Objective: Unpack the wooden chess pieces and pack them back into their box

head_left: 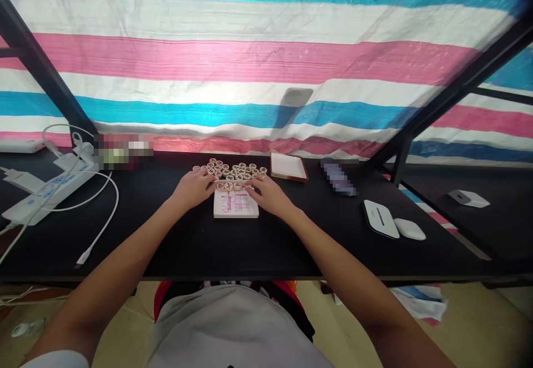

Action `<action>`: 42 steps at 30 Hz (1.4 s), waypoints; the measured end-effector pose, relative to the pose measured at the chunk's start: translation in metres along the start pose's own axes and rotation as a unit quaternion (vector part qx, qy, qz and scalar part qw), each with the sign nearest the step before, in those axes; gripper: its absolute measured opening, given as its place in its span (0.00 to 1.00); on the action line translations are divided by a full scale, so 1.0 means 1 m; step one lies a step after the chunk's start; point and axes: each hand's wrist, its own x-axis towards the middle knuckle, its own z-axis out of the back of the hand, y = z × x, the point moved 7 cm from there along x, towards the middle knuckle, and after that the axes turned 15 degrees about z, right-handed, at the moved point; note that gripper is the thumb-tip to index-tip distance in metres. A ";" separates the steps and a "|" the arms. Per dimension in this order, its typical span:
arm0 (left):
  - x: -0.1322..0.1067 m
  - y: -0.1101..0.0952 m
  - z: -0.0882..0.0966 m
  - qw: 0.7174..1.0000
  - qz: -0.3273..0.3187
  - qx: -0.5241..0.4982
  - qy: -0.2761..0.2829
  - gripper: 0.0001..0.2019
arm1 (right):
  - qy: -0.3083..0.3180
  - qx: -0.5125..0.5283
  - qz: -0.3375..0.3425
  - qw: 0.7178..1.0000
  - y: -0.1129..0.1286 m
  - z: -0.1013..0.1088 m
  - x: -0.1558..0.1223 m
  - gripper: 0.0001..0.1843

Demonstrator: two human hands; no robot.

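Observation:
Several round Chinese chess pieces point(229, 186) with dark and red characters stand in a short row at the far edge of a small white box point(235, 207) with red line drawings on it. My left hand point(192, 188) is at the left end of this row, thumb and forefinger closed against it. From the other side, my right hand point(268, 191), with a ring on one finger, closes thumb and fingertips on the right end. Behind both hands lies a cluster of loose Chinese chess pieces point(220, 168). Some of them are partly hidden by my fingers.
An open box lid point(288, 167) lies back right, near a blurred phone point(339, 178). Farther right are a white flat device point(380, 219) and a white rounded case point(410, 228). White cables and a power strip point(50, 190) occupy the left. Black frame bars flank the desk.

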 end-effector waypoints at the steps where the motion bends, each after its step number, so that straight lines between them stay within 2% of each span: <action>1: 0.002 0.007 -0.002 1.000 0.018 0.009 0.005 0.14 | 0.011 -0.007 -0.023 1.000 -0.004 -0.001 -0.001 0.14; 4: 0.004 0.022 -0.010 0.997 0.055 0.043 0.027 0.14 | 0.063 -0.013 -0.067 0.996 -0.012 -0.007 -0.003 0.15; 8: 0.004 0.026 -0.017 0.994 0.065 0.071 0.058 0.15 | 0.104 -0.007 -0.076 0.992 -0.014 -0.013 -0.004 0.17; 14: 0.004 0.022 -0.018 0.994 0.063 0.054 0.075 0.16 | 0.116 0.010 -0.078 0.990 -0.013 -0.012 -0.004 0.21; 26: 0.003 0.015 -0.013 0.998 0.034 0.030 0.043 0.06 | 0.119 0.008 -0.067 0.991 -0.014 -0.014 -0.005 0.22; 36: 0.004 0.022 -0.015 0.994 0.065 0.039 0.083 0.06 | 0.123 0.010 -0.064 0.990 -0.012 -0.013 -0.005 0.22; 39: 0.004 0.020 -0.008 0.995 0.066 0.038 0.069 0.06 | 0.122 0.010 -0.062 0.991 -0.013 -0.014 -0.006 0.22; 42: 0.003 0.011 0.009 0.998 0.058 0.015 0.012 0.08 | 0.119 0.007 -0.058 0.991 -0.014 -0.014 -0.006 0.22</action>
